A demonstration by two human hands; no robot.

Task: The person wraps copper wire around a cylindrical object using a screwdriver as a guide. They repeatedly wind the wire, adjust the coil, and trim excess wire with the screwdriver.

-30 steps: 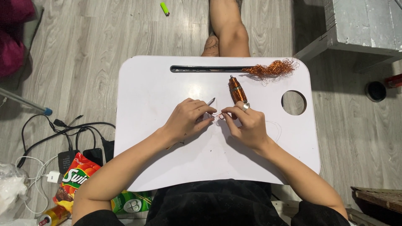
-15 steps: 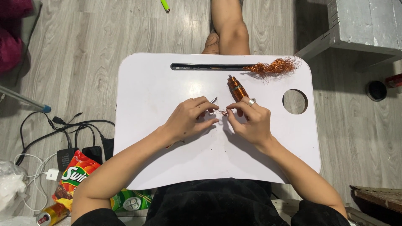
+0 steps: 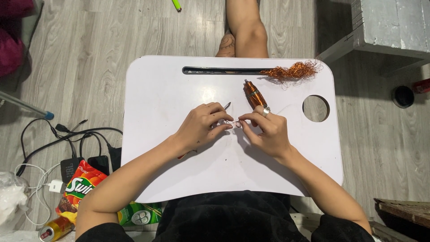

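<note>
Your left hand [image 3: 204,123] and right hand [image 3: 268,127] meet over the middle of the white table [image 3: 179,179], fingertips pinched together on a small wire piece [image 3: 236,124] held between them; it is too small to make out its shape. A thin metal tool [image 3: 227,105] pokes out past your left fingers, so that hand seems closed around it as well. This looks like the bending or twisting stage of fine wire work, and the next move calls for a steady pinch and small turns. Just beyond your right hand lies a copper spool [image 3: 253,93]. Farther off, a tangle of copper wire [image 3: 293,71] rests at the slot [image 3: 224,70] on the table's far edge.
</note>
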